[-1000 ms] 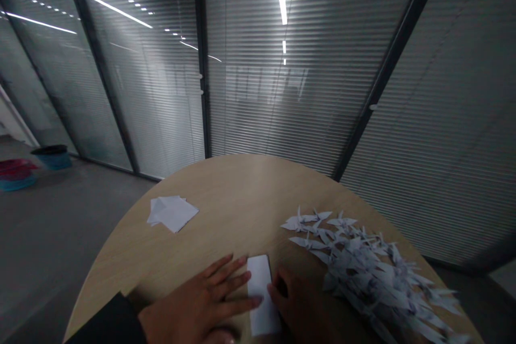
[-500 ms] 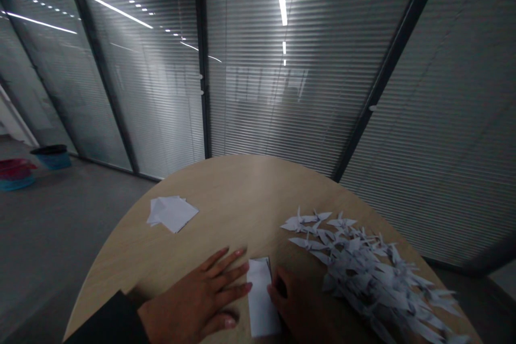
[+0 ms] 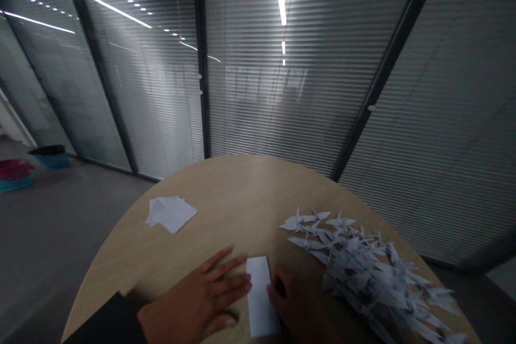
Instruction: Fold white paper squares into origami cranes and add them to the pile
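1. Paper first, since it's what both hands are on: a narrow white piece, lying flat on the table low in view, long side running away from the person.
2. Left hand is flat and loose, fingers spread, tips at the paper's left edge. Not gripping anything, as far as I can see.
3. Right hand is curled, thumb and finger close together at the right edge. Too dark down there for me to tell if it's pinching paper or just pressing.
4. My two cents on working that edge: keep the left fingers light but steady so nothing skews, line the long edges up, then press along the right side in one even pass. If the left tips slip, I'd bet the piece twists.
5. Room-wise, watch the right: a heap of paper cranes sits just beyond that hand, so a wide elbow could scatter them.
6. Loose sheets lie up and to the left, well apart from the hands.
7. Best space is straight ahead, bare wood up to the curved far rim of the table.
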{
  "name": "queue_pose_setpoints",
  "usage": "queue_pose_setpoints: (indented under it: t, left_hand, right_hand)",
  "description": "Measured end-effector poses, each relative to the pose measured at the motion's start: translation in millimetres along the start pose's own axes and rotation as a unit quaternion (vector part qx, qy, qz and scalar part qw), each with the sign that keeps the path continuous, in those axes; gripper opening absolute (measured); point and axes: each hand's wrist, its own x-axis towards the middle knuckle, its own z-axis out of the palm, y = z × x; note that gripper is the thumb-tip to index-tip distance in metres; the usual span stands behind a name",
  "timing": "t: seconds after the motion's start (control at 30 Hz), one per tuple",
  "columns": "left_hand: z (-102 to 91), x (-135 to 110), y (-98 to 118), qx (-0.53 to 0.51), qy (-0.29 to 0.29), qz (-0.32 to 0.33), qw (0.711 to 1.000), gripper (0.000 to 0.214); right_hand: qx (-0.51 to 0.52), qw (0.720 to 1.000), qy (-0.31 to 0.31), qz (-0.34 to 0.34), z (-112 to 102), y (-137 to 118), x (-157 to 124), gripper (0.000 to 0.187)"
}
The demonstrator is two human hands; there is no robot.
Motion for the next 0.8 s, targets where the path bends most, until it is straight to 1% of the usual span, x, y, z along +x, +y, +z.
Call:
queue_pose_setpoints:
  t: [0.2,0.43,0.63,0.7,0.8]
  left_hand:
    - [-0.1,-0.3,-0.6,-0.018,-0.039,-0.019,0.999,0.053]
    - [-0.6,0.0,0.3,-0.036,-0.022,-0.011,0.999,0.052]
    - [-4.3,2.3,1.6,-0.051,-0.040,-0.012,0.998,0.050]
    - [-5.5,2.9,2.1,-0.065,-0.042,-0.014,0.997,0.049]
    - [-6.4,4.3,2.7,-0.080,-0.043,-0.011,0.996,0.048]
  right_hand:
    - [-0.014,1.000,0.005,-0.003,0.9,-0.8,-1.8,0.017]
    - [-0.027,0.999,0.014,-0.014,2.4,3.2,-5.0,0.015]
    - [-0.023,0.999,0.030,-0.029,-1.1,1.7,-7.2,0.040]
    - [-0.021,0.999,0.028,-0.041,-1.0,0.5,-7.0,0.042]
    - [-0.039,0.996,0.026,-0.080,1.1,2.1,-6.0,0.044]
